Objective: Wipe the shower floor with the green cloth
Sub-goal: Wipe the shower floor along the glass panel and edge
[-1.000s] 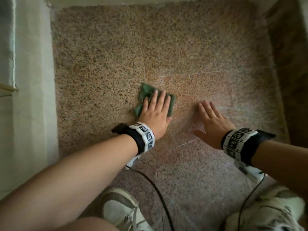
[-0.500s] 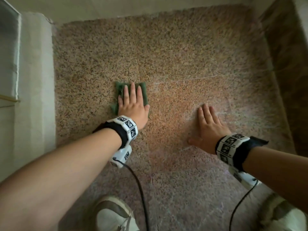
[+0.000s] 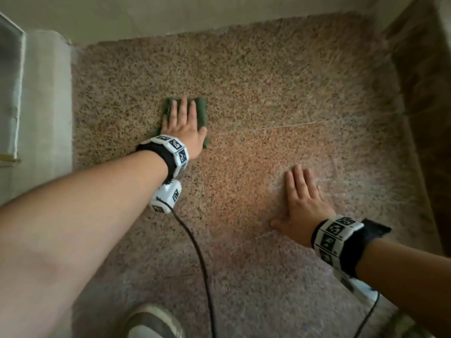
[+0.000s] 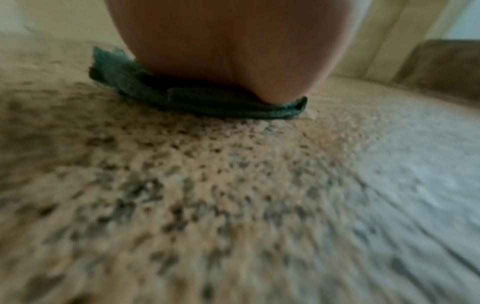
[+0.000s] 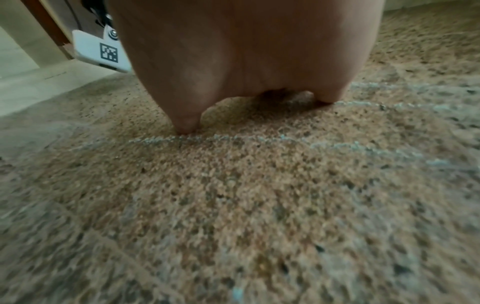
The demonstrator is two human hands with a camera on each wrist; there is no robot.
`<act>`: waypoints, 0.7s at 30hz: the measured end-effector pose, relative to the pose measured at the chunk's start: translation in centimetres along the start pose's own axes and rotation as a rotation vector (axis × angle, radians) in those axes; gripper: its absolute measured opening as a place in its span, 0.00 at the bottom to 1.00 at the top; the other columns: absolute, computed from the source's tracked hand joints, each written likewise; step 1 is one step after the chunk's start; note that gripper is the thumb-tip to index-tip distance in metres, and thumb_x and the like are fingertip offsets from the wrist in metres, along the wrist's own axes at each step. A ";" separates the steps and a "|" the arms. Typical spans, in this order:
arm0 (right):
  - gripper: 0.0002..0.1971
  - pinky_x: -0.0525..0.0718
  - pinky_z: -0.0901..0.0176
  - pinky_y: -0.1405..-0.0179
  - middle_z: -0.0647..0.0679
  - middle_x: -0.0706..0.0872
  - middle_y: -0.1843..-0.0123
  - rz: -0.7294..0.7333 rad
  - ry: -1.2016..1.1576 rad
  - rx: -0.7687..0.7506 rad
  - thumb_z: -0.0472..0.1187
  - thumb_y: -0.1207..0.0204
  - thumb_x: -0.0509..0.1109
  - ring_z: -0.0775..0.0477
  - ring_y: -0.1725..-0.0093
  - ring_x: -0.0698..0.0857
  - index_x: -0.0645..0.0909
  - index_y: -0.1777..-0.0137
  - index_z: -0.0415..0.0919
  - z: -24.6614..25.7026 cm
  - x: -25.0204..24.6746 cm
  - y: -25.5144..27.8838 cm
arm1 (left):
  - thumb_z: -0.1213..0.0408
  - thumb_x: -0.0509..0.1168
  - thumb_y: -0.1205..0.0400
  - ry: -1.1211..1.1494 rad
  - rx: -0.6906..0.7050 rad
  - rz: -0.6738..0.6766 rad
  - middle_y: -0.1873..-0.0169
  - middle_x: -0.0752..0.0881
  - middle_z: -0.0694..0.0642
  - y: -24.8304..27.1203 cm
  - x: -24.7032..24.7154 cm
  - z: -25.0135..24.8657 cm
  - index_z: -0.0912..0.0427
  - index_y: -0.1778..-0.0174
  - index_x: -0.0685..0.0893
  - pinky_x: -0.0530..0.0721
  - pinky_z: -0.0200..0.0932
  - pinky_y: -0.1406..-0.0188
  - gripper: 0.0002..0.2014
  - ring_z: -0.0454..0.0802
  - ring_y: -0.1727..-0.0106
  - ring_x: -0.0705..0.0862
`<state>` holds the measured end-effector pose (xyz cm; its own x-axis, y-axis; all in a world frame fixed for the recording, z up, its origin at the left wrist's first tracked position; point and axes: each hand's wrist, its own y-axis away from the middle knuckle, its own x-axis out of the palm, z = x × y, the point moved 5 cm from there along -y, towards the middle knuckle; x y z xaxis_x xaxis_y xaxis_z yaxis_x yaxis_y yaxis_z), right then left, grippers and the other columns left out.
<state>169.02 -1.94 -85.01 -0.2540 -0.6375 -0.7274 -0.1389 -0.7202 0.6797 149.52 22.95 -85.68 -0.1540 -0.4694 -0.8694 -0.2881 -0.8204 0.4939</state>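
The left hand (image 3: pixel 182 125) pressed flat, fingers straight, on the folded green cloth (image 3: pixel 202 111) at about eleven o'clock on the speckled shower floor (image 3: pixel 280 89). The right hand (image 3: pixel 302 203), fingers spread at four o'clock, probably braced the person's weight.

Left hand (image 3: pixel 183 125) is covering most of the green cloth (image 3: pixel 202 111); only strips beside and beyond the fingers (image 3: pixel 173 112) are showing. In both wrist views the palm is blocking the fingers. Left wrist view: shower floor (image 4: pixel 233 205) is smearing into blur nearest the lens. Shoe (image 3: pixel 153 323) is getting cut off by the head view's bottom edge.
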 end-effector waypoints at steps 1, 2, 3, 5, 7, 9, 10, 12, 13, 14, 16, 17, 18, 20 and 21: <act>0.62 0.41 0.42 0.16 0.43 0.20 0.18 -0.004 -0.005 0.001 0.73 0.29 0.63 0.38 0.19 0.24 0.21 0.19 0.41 -0.1 0.0 0.0 | 0.47 0.47 0.11 -0.003 -0.015 -0.003 0.15 0.34 0.59 0.2 0.2 -0.3 0.61 0.14 0.37 0.41 0.62 0.16 0.37 0.61 0.15 0.34; 0.62 0.40 0.42 0.16 0.43 0.20 0.18 -0.010 -0.013 0.000 0.73 0.29 0.63 0.38 0.19 0.23 0.21 0.19 0.40 -0.1 -0.1 0.1 | 0.47 0.45 0.11 -0.023 0.007 -0.002 0.15 0.32 0.60 0.9 0.5 -1.6 0.62 0.14 0.35 0.40 0.64 0.16 0.37 0.63 0.15 0.32; 0.62 0.40 0.42 0.16 0.43 0.19 0.18 -0.013 -0.020 0.000 0.73 0.29 0.63 0.38 0.19 0.23 0.21 0.19 0.40 -0.1 -0.3 0.1 | 0.47 0.44 0.11 -0.046 0.080 0.014 0.16 0.30 0.61 2.1 1.2 -3.8 0.62 0.15 0.33 0.39 0.65 0.17 0.37 0.64 0.16 0.30; 0.62 0.40 0.42 0.16 0.43 0.20 0.18 -0.008 -0.021 -0.005 0.73 0.29 0.63 0.38 0.19 0.23 0.22 0.19 0.40 0.0 -0.2 0.0 | 0.46 0.43 0.11 -0.094 0.358 0.099 0.18 0.26 0.61 6.2 3.9 -8.8 0.61 0.16 0.31 0.36 0.67 0.18 0.37 0.64 0.18 0.26; 0.62 0.40 0.43 0.16 0.43 0.22 0.17 -0.039 -0.047 -0.016 0.75 0.30 0.61 0.38 0.19 0.24 0.25 0.17 0.40 0.0 -0.1 0.0 | 0.46 0.46 0.11 -0.128 0.630 0.170 0.17 0.29 0.58 11.8 7.0 -12.3 0.59 0.14 0.35 0.38 0.66 0.18 0.37 0.61 0.17 0.28; 0.62 0.38 0.45 0.18 0.44 0.23 0.17 -0.071 -0.050 -0.020 0.77 0.32 0.59 0.38 0.19 0.24 0.27 0.16 0.41 -0.1 0.0 0.0 | 0.46 0.47 0.11 -0.186 0.730 0.196 0.15 0.33 0.55 14.2 8.5 -13.1 0.57 0.13 0.38 0.38 0.63 0.17 0.36 0.58 0.15 0.32; 0.62 0.37 0.46 0.19 0.44 0.22 0.17 -0.066 -0.039 -0.016 0.77 0.33 0.59 0.39 0.19 0.24 0.25 0.17 0.41 -0.2 0.0 -0.1 | 0.46 0.46 0.10 -0.185 0.722 0.174 0.15 0.32 0.54 13.3 8.0 -12.7 0.56 0.13 0.37 0.37 0.60 0.16 0.35 0.57 0.15 0.32; 0.63 0.35 0.46 0.19 0.44 0.20 0.18 -0.037 -0.017 -0.014 0.76 0.31 0.61 0.39 0.20 0.22 0.22 0.18 0.41 -0.3 0.0 -0.1 | 0.47 0.41 0.10 -0.164 0.592 0.030 0.17 0.28 0.54 9.1 5.7 -11.0 0.56 0.15 0.33 0.36 0.59 0.16 0.33 0.56 0.16 0.28; 0.63 0.34 0.47 0.20 0.44 0.20 0.18 -0.031 -0.015 -0.013 0.75 0.31 0.62 0.39 0.20 0.21 0.21 0.19 0.41 -0.3 0.0 -0.1 | 0.47 0.40 0.10 -0.127 0.461 -0.025 0.17 0.28 0.55 6.2 3.9 -9.3 0.56 0.15 0.32 0.35 0.59 0.16 0.33 0.57 0.17 0.28; 0.63 0.34 0.47 0.20 0.44 0.19 0.19 -0.026 -0.015 -0.013 0.75 0.31 0.62 0.39 0.20 0.21 0.21 0.19 0.41 -0.4 0.0 -0.2 | 0.47 0.40 0.11 -0.084 0.317 -0.038 0.16 0.29 0.56 3.4 2.0 -6.9 0.57 0.15 0.33 0.35 0.59 0.16 0.33 0.58 0.16 0.28; 0.63 0.35 0.45 0.20 0.44 0.18 0.19 -0.008 -0.021 -0.020 0.75 0.30 0.62 0.39 0.20 0.21 0.20 0.20 0.41 -0.2 0.0 0.0 | 0.47 0.43 0.11 -0.009 0.075 -0.032 0.15 0.34 0.59 0.1 -0.1 -1.6 0.60 0.14 0.37 0.37 0.59 0.16 0.34 0.60 0.15 0.33; 0.63 0.36 0.45 0.19 0.44 0.18 0.19 -0.007 -0.024 -0.020 0.75 0.30 0.62 0.39 0.21 0.20 0.19 0.20 0.41 -0.3 0.0 0.0 | 0.48 0.44 0.11 0.016 0.003 -0.029 0.14 0.37 0.60 -0.2 -0.1 0.4 0.61 0.13 0.39 0.38 0.60 0.16 0.35 0.61 0.15 0.35; 0.63 0.36 0.44 0.19 0.44 0.18 0.20 -0.008 -0.027 -0.017 0.74 0.30 0.62 0.39 0.21 0.20 0.18 0.21 0.42 -0.3 0.0 0.1 | 0.48 0.46 0.11 0.034 -0.031 -0.035 0.14 0.38 0.60 0.0 0.3 1.4 0.61 0.13 0.40 0.40 0.60 0.16 0.35 0.62 0.14 0.36; 0.63 0.35 0.44 0.19 0.44 0.18 0.20 -0.008 -0.031 -0.019 0.74 0.30 0.62 0.39 0.21 0.20 0.18 0.21 0.42 -0.3 -0.1 0.1 | 0.46 0.48 0.12 0.039 -0.025 -0.044 0.14 0.36 0.61 2.5 2.1 0.6 0.61 0.13 0.40 0.40 0.62 0.16 0.37 0.62 0.15 0.35; 0.63 0.35 0.44 0.19 0.44 0.18 0.19 -0.010 -0.029 -0.016 0.74 0.30 0.62 0.39 0.21 0.20 0.19 0.20 0.42 -0.3 -0.1 0.0 | 0.46 0.48 0.12 0.018 0.023 -0.030 0.15 0.34 0.61 4.3 3.3 -1.0 0.61 0.14 0.39 0.38 0.63 0.17 0.38 0.63 0.15 0.33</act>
<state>169.28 -1.97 -84.94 -0.2808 -0.6222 -0.7307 -0.1266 -0.7307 0.6708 148.73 17.53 -86.41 -0.1280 -0.4509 -0.8834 -0.3137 -0.8266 0.4673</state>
